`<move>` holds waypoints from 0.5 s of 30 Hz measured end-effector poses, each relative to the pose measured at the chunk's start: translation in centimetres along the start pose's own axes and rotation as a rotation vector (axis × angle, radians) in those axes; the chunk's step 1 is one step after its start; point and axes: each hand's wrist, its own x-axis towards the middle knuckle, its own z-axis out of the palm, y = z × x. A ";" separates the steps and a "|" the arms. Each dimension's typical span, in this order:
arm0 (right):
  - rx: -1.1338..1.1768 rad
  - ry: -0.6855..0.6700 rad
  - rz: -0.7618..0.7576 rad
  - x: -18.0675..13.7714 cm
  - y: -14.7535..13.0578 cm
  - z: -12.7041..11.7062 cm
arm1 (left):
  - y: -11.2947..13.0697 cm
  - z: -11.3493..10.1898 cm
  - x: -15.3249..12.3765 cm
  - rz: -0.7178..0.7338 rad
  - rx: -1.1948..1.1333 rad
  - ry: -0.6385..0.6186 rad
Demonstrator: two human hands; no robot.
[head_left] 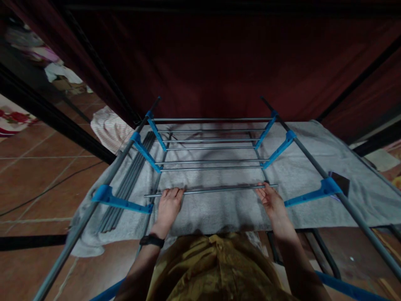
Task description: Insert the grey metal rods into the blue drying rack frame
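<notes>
A thin grey metal rod (219,190) lies crosswise in front of me, gripped near both ends. My left hand (171,205) is closed over it from above, close to its left end. At the other end, my right hand (268,198) holds the rod between thumb and fingers. Around it stands a rack frame of grey tubes with blue plastic brackets. The rod's left tip is above the near left bracket (122,203); its right tip is near the right bracket (310,194). Farther back, several crossbars (213,161) span the brackets.
Several loose grey tubes (128,184) lie on the grey blanket (213,213) to the left. A dark flat object (341,184) rests by the right upright. Dark red curtain (213,62) hangs behind. Black bars cross the tiled floor (40,184) at left.
</notes>
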 end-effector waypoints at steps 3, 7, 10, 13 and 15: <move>0.003 0.027 0.017 0.9 0.8 -0.9 | -0.2 0.3 -0.2 -0.016 0.065 -0.035; 0.008 0.081 0.028 2.3 1.6 -1.3 | 0.1 0.7 -0.3 -0.045 0.090 -0.053; 0.003 0.153 0.042 3.5 1.9 -1.4 | 0.0 0.8 -0.1 -0.062 0.130 -0.063; -0.025 0.185 0.047 4.5 2.1 -1.5 | -0.3 1.0 0.1 -0.078 0.179 -0.083; -0.050 0.165 0.033 5.0 2.3 -1.6 | -0.4 1.2 0.1 -0.081 0.195 -0.106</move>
